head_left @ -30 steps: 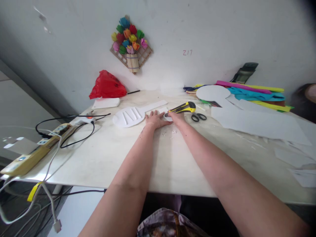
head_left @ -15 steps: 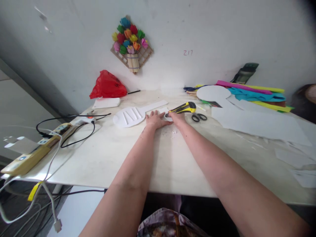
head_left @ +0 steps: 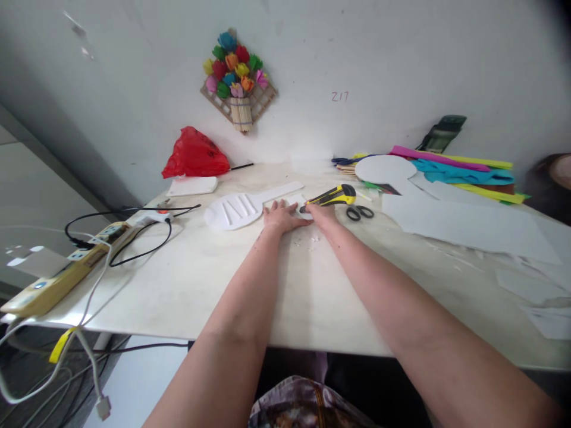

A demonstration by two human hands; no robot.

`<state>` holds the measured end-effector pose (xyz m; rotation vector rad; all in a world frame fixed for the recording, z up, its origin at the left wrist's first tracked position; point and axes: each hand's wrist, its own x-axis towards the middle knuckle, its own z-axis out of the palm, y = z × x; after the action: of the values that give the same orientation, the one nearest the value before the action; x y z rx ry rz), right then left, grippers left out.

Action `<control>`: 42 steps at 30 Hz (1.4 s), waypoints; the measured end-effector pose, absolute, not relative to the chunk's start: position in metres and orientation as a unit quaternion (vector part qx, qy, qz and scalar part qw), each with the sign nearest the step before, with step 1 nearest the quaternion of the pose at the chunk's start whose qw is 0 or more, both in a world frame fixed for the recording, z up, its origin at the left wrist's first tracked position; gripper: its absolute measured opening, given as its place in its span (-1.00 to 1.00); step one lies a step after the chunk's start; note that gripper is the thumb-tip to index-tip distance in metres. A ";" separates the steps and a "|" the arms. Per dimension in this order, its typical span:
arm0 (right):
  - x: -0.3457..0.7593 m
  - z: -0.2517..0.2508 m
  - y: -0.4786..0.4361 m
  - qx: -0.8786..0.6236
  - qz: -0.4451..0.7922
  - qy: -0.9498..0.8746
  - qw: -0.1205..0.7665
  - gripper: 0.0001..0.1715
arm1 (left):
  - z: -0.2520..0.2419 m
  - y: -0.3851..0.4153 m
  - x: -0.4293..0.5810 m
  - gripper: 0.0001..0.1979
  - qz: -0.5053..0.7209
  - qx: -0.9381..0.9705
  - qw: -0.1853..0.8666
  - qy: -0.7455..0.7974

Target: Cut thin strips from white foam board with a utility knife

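My left hand (head_left: 280,216) lies flat with fingers spread, pressing on a small white foam piece (head_left: 298,202) on the table. My right hand (head_left: 322,213) is closed around a yellow and black utility knife (head_left: 333,195), whose tip points left at that white piece. A white paddle-shaped foam cutout (head_left: 243,208) with raised strips lies just left of my left hand. Small white scraps (head_left: 312,239) lie under my wrists.
Black scissors (head_left: 359,212) lie right of the knife. White sheets (head_left: 459,221) and coloured foam rolls (head_left: 459,169) fill the right side. A red bag (head_left: 195,156) sits at the back, a power strip (head_left: 57,279) with cables at the left edge. Someone is partly visible at far right.
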<state>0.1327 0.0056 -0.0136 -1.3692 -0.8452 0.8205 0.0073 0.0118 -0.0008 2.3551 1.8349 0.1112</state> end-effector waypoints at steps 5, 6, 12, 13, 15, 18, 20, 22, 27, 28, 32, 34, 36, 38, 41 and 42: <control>0.133 -0.013 0.004 -0.592 0.353 -0.375 0.620 -0.90 | 0.000 0.011 0.007 -0.16 0.035 0.787 0.076 0.611; 0.133 -0.013 0.003 -0.589 0.355 -0.378 0.620 -0.90 | 0.000 0.011 0.007 -0.16 0.034 0.787 0.076 0.612; 0.134 -0.009 0.000 -0.584 0.357 -0.390 0.616 -0.89 | -0.001 0.012 0.007 -0.15 0.035 0.786 0.076 0.613; 0.135 -0.009 0.000 -0.585 0.356 -0.390 0.616 -0.89 | -0.001 0.012 0.007 -0.15 0.036 0.786 0.075 0.613; 0.134 -0.009 -0.001 -0.587 0.358 -0.386 0.615 -0.89 | -0.001 0.011 0.007 -0.16 0.036 0.787 0.075 0.611; 0.135 -0.011 0.000 -0.591 0.360 -0.380 0.614 -0.88 | 0.000 0.010 0.007 -0.17 0.037 0.789 0.072 0.610; 0.136 -0.013 0.001 -0.596 0.352 -0.384 0.611 -0.88 | 0.000 0.009 0.007 -0.17 0.038 0.789 0.070 0.609; 0.137 -0.016 0.002 -0.600 0.339 -0.394 0.608 -0.87 | 0.000 0.009 0.007 -0.17 0.040 0.791 0.069 0.607; 0.136 -0.020 0.007 -0.597 0.335 -0.396 0.612 -0.86 | 0.000 0.009 0.006 -0.17 0.041 0.789 0.071 0.609; 0.134 -0.020 0.008 -0.596 0.336 -0.395 0.613 -0.86 | 0.000 0.009 0.006 -0.18 0.043 0.787 0.073 0.611; 0.130 -0.021 0.012 -0.593 0.340 -0.387 0.619 -0.87 | 0.001 0.008 0.007 -0.17 0.049 0.787 0.070 0.611; 0.129 -0.022 0.013 -0.589 0.344 -0.388 0.620 -0.87 | 0.001 0.008 0.007 -0.16 0.049 0.792 0.068 0.605; 0.130 -0.022 0.013 -0.588 0.344 -0.390 0.620 -0.86 | 0.001 0.008 0.007 -0.18 0.048 0.795 0.072 0.600; 0.131 -0.022 0.013 -0.591 0.340 -0.391 0.619 -0.85 | 0.000 0.009 0.006 -0.20 0.047 0.795 0.077 0.600; 0.131 -0.022 0.013 -0.592 0.340 -0.390 0.618 -0.85 | 0.000 0.009 0.006 -0.21 0.046 0.795 0.081 0.599; 0.131 -0.022 0.013 -0.593 0.340 -0.389 0.618 -0.84 | 0.000 0.010 0.006 -0.20 0.045 0.796 0.081 0.598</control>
<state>0.1313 0.0128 -0.0223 -1.3647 -0.8950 0.7828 0.0059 0.0101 -0.0004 2.3789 1.7872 0.1339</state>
